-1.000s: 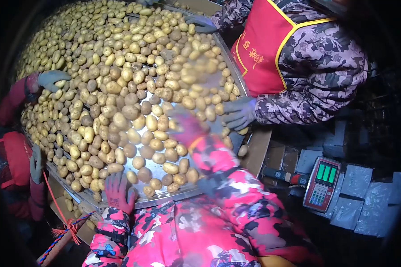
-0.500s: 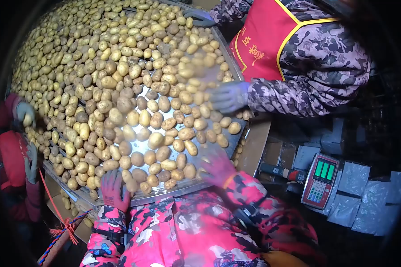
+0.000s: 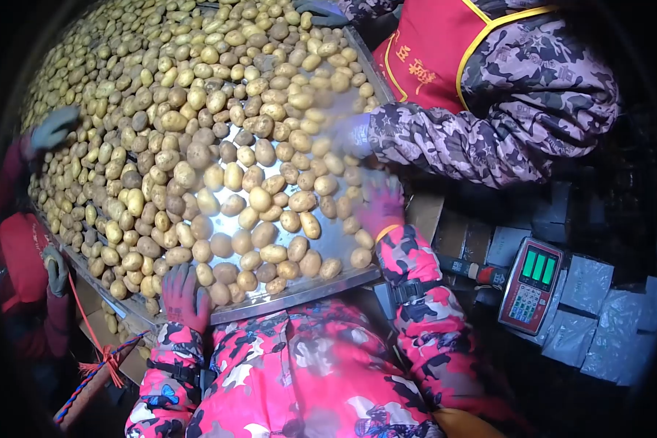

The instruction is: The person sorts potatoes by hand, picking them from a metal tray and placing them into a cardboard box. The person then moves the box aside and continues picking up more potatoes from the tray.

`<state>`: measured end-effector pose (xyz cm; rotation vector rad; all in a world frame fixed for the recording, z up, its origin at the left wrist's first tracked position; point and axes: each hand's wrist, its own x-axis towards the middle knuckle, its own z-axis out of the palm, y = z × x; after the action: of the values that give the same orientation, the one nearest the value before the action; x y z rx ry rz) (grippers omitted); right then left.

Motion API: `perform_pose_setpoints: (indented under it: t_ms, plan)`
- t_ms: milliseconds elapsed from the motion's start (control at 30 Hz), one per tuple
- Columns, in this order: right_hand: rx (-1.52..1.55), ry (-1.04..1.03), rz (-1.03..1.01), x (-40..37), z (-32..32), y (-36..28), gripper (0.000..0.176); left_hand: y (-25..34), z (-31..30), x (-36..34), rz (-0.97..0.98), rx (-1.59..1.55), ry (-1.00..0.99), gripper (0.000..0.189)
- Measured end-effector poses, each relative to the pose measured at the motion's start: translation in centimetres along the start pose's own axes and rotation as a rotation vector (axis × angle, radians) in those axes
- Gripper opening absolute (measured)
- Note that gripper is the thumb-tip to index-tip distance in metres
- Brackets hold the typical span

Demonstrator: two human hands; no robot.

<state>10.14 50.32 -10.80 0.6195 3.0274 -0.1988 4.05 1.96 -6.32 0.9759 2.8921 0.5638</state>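
Fingers of the left hand [image 3: 186, 298] lie extended and slightly parted at the tray's near rim, beside potatoes [image 3: 309, 225]. That hand has barely moved; the right hand [image 3: 381, 201], previously at the near right corner, has gone farther along the tray's right side. Its fingers are open and point away; with its underside hidden, I cannot tell if it holds anything. The metal tray [image 3: 299, 296] shows bare, shiny patches near me, while potatoes cover most of it beyond. Right of it, a scale [image 3: 531, 285] with a green display sits beside wrapped packs [image 3: 588, 283]. At left, a co-worker's glove [image 3: 55, 126] has moved farther up the heap. Across, another co-worker's hand [image 3: 354, 136] is blurred over the potatoes.
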Motion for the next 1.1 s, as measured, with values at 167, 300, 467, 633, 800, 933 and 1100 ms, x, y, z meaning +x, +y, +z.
perform_pose_setpoints:
  t_ms: [167, 300, 467, 633, 800, 933, 1100]
  plan:
    - [0.085, -0.214, -0.655, -7.0, -3.5, 1.6, 0.06, 0.1, 0.4, -0.3, -0.024, 0.041, 0.028, 0.055]
    - [0.124, 0.058, -0.217, -9.7, -4.0, 0.2, 0.047, 0.1, 0.0, 0.1, -0.036, 0.021, 0.012, 0.053]
    - [0.293, -0.13, -0.844, -6.6, -2.0, -11.6, 0.057, -0.3, 0.5, -0.2, -0.002, 0.041, 0.041, 0.052]
    - [0.218, -0.216, -0.755, 0.4, -3.8, -11.3, 0.078, 0.3, -0.4, 0.6, -0.003, 0.0, 0.032, 0.052]
    - [0.119, 0.026, -0.37, 1.2, -4.2, -7.2, 0.077, -0.2, 0.0, -0.2, -0.001, -0.002, 0.035, 0.055]
    - [0.137, 0.023, -0.456, -6.0, -2.6, -4.1, 0.074, 1.9, -1.0, 1.7, 0.05, -0.038, -0.104, 0.061]
    - [0.251, -0.205, -0.582, -15.0, -1.6, -2.4, 0.06, 7.4, 0.6, 6.4, 0.277, -0.111, -0.248, 0.065]
